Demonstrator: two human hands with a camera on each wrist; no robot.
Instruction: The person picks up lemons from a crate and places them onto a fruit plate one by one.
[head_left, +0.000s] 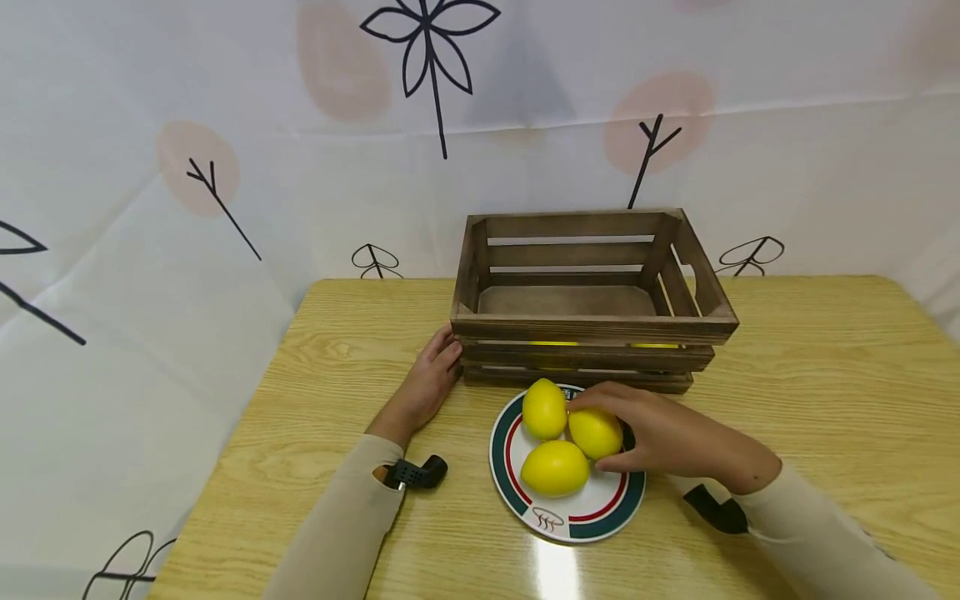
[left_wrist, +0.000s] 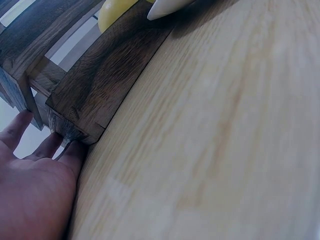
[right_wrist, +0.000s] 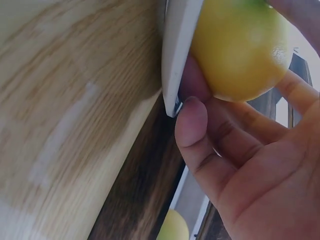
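A round plate (head_left: pixel 504 471) with a green and red rim bears three yellow lemons. My right hand (head_left: pixel 660 429) curls its fingers and thumb around the right-hand lemon (head_left: pixel 597 435); in the right wrist view that lemon (right_wrist: pixel 240 50) sits between fingers and thumb, close to the plate's edge (right_wrist: pixel 180 55). The other two, an upper lemon (head_left: pixel 545 408) and a lower lemon (head_left: pixel 555 468), lie beside it. Behind the plate stands a brown slatted wooden crate (head_left: pixel 585 327). My left hand (head_left: pixel 427 385) touches its left front corner, with fingertips (left_wrist: pixel 21 120) against the slats.
Yellow pieces (head_left: pixel 553 343) show through the gap in the crate's front slats. The wood-grain table (head_left: pixel 352 333) runs up to a white patterned cloth (head_left: pixel 262 167) behind. The plate sits close to the crate's front.
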